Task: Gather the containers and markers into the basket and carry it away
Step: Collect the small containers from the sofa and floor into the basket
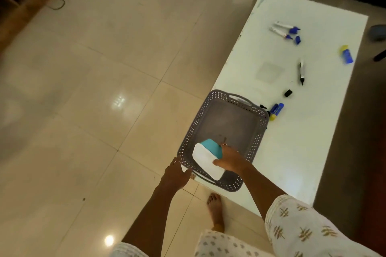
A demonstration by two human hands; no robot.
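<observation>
A grey perforated basket [250, 131] sits at the near left corner of the white table [296, 152], partly overhanging its edge. My left hand [176, 174] grips the basket's near rim. My right hand [228, 159] holds a white container with a teal lid [205, 157] inside the basket. On the table lie two blue-capped markers [284, 29], a loose blue cap [297, 39], a black marker [301, 72], a black cap [288, 93], a blue and yellow container [276, 110] beside the basket, and another blue and yellow container [346, 54] at the far right.
Glossy beige floor tiles [104, 89] spread to the left. A wooden piece of furniture [18, 0] stands at the top left with a cord loop [56, 3] on the floor. My bare foot [216, 210] is by the table's near edge. A dark object [379, 32] lies beyond the table's right side.
</observation>
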